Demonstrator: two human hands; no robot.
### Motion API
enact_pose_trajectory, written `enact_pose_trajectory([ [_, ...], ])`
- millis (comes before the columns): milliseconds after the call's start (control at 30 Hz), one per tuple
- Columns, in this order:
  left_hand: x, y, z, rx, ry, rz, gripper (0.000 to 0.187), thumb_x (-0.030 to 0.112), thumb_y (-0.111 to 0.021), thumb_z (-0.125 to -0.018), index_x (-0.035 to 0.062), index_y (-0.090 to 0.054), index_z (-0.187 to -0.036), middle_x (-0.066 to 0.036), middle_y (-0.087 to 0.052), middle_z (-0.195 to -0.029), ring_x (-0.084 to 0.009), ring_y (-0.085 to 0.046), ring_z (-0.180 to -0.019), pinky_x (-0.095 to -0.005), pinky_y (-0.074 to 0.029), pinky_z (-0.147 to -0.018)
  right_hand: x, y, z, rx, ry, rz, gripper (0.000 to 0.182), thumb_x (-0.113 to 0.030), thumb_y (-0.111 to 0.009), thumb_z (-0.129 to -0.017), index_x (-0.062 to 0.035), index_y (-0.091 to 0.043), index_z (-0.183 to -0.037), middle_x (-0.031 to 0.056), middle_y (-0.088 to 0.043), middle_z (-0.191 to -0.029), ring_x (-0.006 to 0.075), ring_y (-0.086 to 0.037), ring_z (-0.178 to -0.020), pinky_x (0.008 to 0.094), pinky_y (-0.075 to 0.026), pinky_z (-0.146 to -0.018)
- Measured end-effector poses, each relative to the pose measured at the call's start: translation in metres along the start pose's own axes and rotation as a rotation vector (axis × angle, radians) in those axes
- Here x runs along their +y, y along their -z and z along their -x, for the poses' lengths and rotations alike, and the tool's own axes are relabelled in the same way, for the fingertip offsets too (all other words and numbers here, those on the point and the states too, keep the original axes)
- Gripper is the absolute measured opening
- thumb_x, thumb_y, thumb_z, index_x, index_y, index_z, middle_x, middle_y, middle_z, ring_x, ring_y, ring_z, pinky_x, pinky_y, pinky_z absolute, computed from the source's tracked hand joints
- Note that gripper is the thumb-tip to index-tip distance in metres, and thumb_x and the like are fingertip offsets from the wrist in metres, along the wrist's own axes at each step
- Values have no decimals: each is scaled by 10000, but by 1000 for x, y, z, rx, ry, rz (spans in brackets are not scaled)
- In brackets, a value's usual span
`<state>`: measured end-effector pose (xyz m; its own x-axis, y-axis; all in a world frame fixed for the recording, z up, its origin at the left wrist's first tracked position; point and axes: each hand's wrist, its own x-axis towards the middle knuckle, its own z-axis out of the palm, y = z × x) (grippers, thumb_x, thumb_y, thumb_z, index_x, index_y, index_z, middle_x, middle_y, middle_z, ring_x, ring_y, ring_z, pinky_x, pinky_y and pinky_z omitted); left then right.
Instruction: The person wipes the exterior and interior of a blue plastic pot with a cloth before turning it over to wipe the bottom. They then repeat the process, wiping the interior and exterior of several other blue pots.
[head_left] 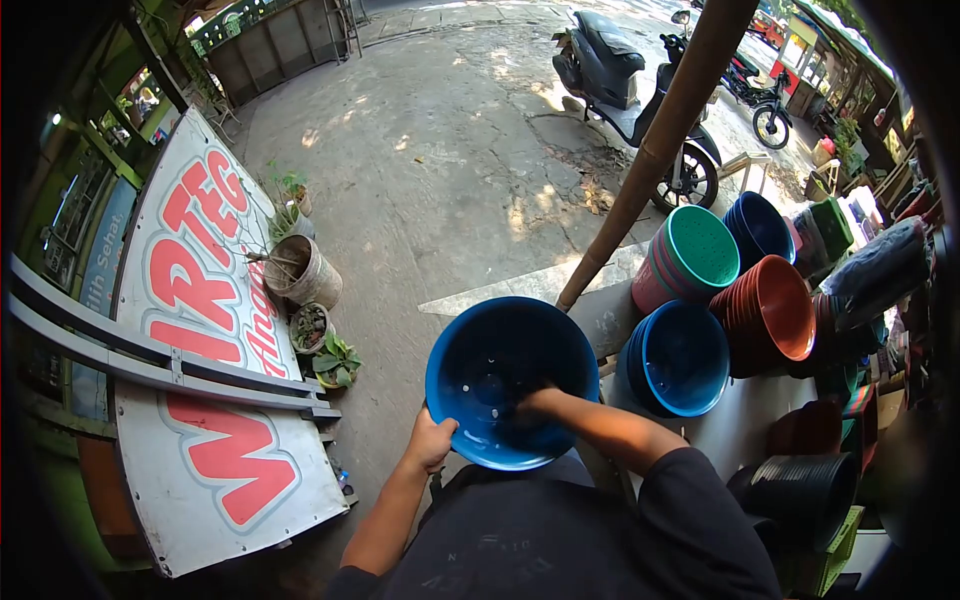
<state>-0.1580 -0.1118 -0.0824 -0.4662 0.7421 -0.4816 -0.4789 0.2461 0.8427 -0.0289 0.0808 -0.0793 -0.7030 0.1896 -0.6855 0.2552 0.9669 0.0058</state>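
Note:
A blue plastic bucket [468, 335] is tilted in front of my body, its open mouth facing up toward me. My left hand [433, 441] is closed on its lower left rim, thumb over the edge. My right hand [540, 403] reaches down inside, near the right part of the inner wall. Shadow and a dark patch around it hide the fingers, so what it holds, if anything, does not show. Small bright spots dot the bucket's inside. Just to the right stands a stack of blue buckets [686, 358].
Green-topped [702, 247], dark blue [765, 228] and red-brown bucket stacks [785, 308] crowd the right side. A bamboo pole [655, 150] slants past them. At left are a large lettered banner [200, 280] and potted plants [305, 272]. A scooter [640, 95] is parked beyond.

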Motion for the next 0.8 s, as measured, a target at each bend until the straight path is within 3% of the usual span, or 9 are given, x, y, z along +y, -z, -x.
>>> enact_pose_trajectory([
  [100,1,-16,14,27,-45,-83,547,-89,-509,-797,-29,-418,-1333,-121,-587,-1150,-206,-614,-1021,-332,-513,-886,-26,26,25,-443,66,-1247,697,-528,-420,-1010,1,-391,-1463,158,-434,-1475,299,-402,-1376,441,-273,-1165],
  [233,-15,-26,21,8,1,97,564,-92,-504,-810,-27,-403,-1360,-134,-578,-1191,-221,-615,-1037,-330,-513,-893,-58,-30,-55,-99,197,-2021,648,-562,-431,-1004,-74,-437,-1430,161,-462,-1426,262,-465,-1295,431,-331,-1132],
  [333,-35,-33,23,36,27,85,572,-98,-499,-816,-28,-392,-1374,-153,-565,-1237,-241,-601,-1086,-341,-487,-952,-32,6,-65,24,-89,-2520,581,-636,-476,-949,-89,-629,-1072,85,-624,-856,286,-594,-802,444,-491,-789],
  [367,-39,-37,25,56,5,89,571,-95,-501,-818,-31,-390,-1375,-157,-560,-1251,-249,-589,-1112,-351,-468,-980,-9,-4,-70,-149,362,-2719,612,-624,-404,-976,-71,-664,-958,91,-632,-750,302,-608,-709,451,-515,-762],
  [433,-43,-42,26,75,-20,95,571,-92,-503,-820,-34,-387,-1376,-160,-555,-1264,-256,-577,-1138,-361,-449,-1009,7,8,-79,860,-4,-2784,553,-436,-315,-1031,-5,-657,-1085,167,-693,-972,313,-665,-901,460,-522,-886],
  [533,-45,-46,26,93,-8,158,572,-83,-509,-824,-33,-384,-1380,-158,-554,-1269,-258,-560,-1163,-371,-419,-1042,32,4,-65,1246,-337,-2926,608,-507,-368,-1018,27,-640,-1119,137,-677,-1066,287,-663,-933,386,-518,-931],
  [700,-43,-57,25,-17,26,100,566,-80,-515,-835,-7,-397,-1384,-130,-565,-1248,-224,-569,-1133,-353,-432,-1017,-23,0,-57,567,-465,-2391,943,-745,-421,-909,115,-554,-1273,182,-610,-1249,240,-593,-1152,314,-429,-1021],
  [733,-43,-55,21,-24,30,98,566,-80,-515,-835,-7,-397,-1384,-130,-565,-1248,-224,-569,-1133,-353,-432,-1017,-41,-32,-91,631,-406,-2331,761,-688,-471,-930,22,-647,-1141,83,-673,-1048,192,-616,-1009,325,-454,-971],
  [800,-42,-44,9,-34,146,71,529,-66,-527,-834,4,-426,-1349,-125,-581,-1215,-210,-597,-1089,-341,-479,-953,-73,-18,-50,449,-254,-1985,1031,-748,-385,-916,173,-409,-1379,288,-417,-1454,321,-336,-1411,351,-237,-1164],
])
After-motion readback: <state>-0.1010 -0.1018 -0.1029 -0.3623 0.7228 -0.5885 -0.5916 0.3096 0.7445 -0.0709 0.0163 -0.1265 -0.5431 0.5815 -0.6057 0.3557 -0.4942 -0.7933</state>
